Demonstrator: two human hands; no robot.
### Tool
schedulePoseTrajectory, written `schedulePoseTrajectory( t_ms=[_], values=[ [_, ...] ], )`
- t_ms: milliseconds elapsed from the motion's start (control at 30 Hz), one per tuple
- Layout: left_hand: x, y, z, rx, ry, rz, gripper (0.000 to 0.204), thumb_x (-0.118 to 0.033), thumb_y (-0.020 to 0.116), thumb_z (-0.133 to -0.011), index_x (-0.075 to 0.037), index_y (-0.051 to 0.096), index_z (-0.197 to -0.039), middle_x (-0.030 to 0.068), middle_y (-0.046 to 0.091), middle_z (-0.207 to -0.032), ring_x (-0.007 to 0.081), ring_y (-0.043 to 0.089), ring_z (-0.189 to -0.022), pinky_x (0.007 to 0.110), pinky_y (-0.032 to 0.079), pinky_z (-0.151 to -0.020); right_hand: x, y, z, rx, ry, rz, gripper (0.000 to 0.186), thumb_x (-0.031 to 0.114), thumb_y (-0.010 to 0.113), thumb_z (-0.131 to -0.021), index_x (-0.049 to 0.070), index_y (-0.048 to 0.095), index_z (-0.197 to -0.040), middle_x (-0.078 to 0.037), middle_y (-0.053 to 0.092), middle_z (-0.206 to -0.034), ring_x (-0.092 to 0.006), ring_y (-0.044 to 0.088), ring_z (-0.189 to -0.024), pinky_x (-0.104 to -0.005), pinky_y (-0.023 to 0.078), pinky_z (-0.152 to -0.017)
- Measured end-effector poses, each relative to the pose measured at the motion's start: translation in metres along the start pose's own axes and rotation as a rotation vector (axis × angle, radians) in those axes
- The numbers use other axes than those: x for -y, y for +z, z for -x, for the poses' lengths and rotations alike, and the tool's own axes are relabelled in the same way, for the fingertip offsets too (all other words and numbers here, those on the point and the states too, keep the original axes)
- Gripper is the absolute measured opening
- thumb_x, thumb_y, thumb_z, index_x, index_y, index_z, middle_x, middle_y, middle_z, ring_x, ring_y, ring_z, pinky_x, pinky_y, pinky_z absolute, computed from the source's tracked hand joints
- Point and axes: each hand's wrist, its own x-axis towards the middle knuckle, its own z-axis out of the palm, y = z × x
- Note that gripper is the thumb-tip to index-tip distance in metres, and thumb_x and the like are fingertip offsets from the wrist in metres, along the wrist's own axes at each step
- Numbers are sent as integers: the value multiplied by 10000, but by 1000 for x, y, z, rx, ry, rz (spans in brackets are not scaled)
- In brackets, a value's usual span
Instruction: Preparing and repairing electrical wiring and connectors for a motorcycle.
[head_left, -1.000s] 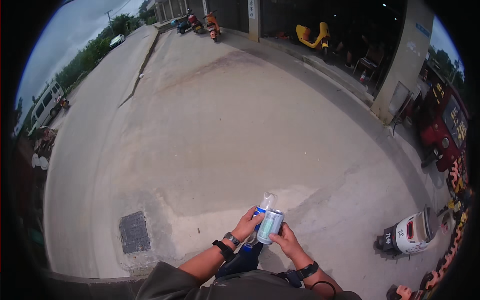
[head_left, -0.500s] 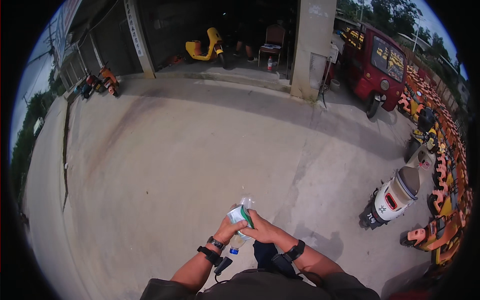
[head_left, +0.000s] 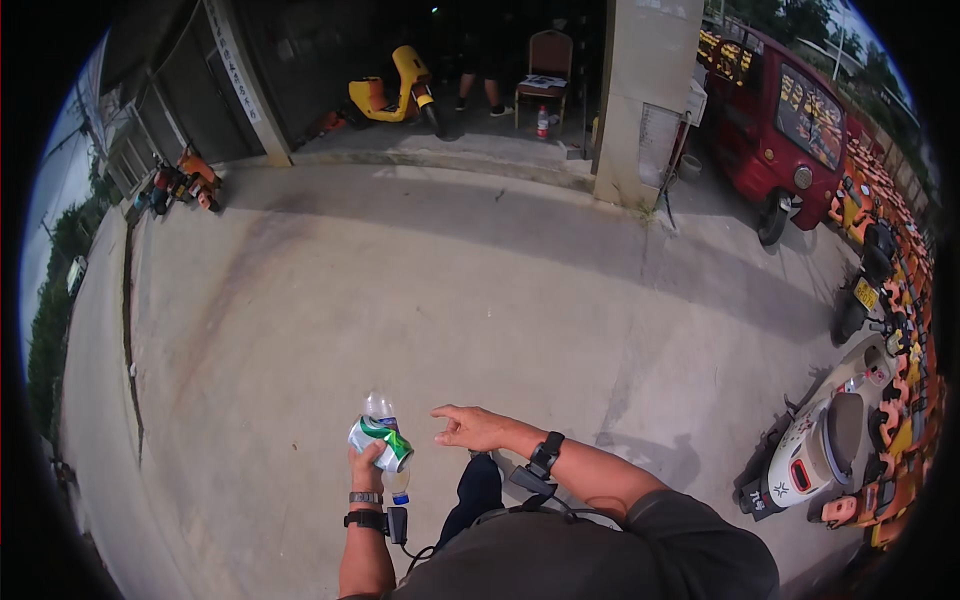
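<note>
Grips a green-and-silver can (head_left: pixel 390 441) in the curled left hand (head_left: pixel 365 467), crosswise over a clear bottle (head_left: pixel 380 408), probably pinched too, and holds out the right hand (head_left: pixel 472 428), half-open and empty, just right of the can.

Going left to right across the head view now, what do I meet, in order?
Orange scooter → left hand gripping a green-and-silver can and a clear bottle → right hand, open and holding nothing → chair → pillar → red three-wheeler.
</note>
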Motion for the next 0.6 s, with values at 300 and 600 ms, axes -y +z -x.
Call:
schedulePoseTrajectory(
  t_ms=[300,600],
  values=[
    [-19,-10,-264,-122,-222,-491,841,-134,725,-625,-3,324,-1353,117,596,-1053,251,610,-908,379,515,-771,-235,-162,136,-610,901,-509,209,225,633,-791,35,546,-782,-48,556,-690,-136,567,-572,-254,454,-474],
    [6,120,-527,330,-419,-995,1105,-323,803,-532,6,214,-1407,184,534,-1243,272,503,-1167,307,370,-999,-275,-262,45,-893,1245,-963,77,83,506,-798,16,524,-766,-94,543,-655,-155,512,-484,-284,392,-404]
  ],
)
